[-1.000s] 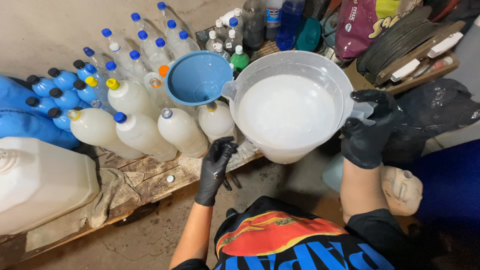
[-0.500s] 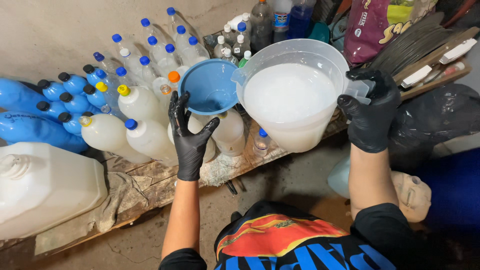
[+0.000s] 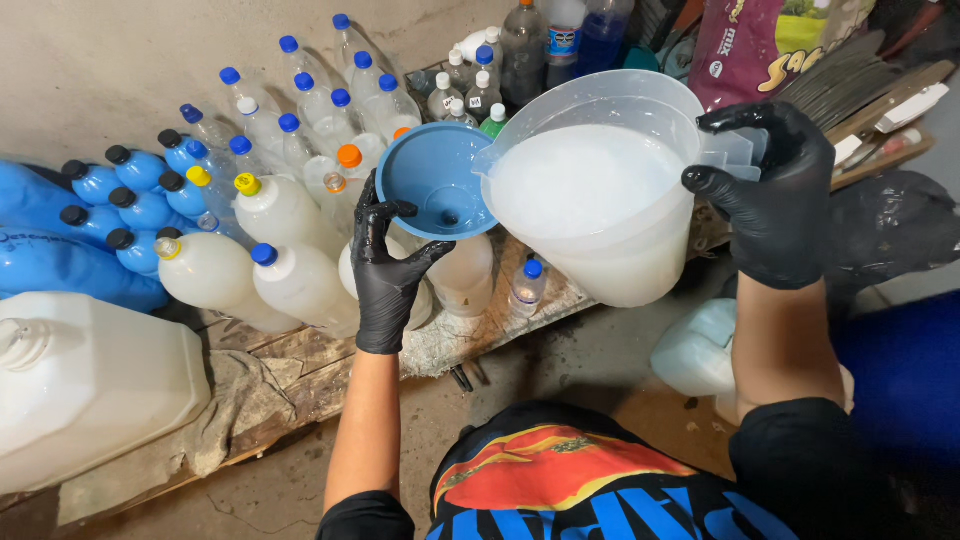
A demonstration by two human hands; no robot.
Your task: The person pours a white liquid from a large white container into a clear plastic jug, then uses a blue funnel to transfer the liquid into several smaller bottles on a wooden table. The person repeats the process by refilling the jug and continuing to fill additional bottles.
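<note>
Pouring step: a judgement from the pose; the clear plastic jug [image 3: 600,190] of milky white liquid is tilted, its spout at the rim of the blue funnel [image 3: 435,180], with no stream visible yet.
Left hand [image 3: 385,270]: black-gloved, fingers curled against the near side of the funnel, steadying it.
Right hand [image 3: 775,195]: black-gloved, closed around the jug's handle, bearing its weight.
Funnel: just above the left palm, seated over a white-filled bottle [image 3: 465,275]; the bottle's neck is hidden.
Beyond the left hand: capped bottles of white liquid [image 3: 285,210], blue bottles [image 3: 130,195] and empty clear ones [image 3: 310,100] lie on a worn wooden board [image 3: 300,370].
Below the left forearm: a large white jerrycan [image 3: 85,385].
Next move: likely calls for a slow further tilt, spout kept over the funnel's bowl, left hand holding firm against tipping.
</note>
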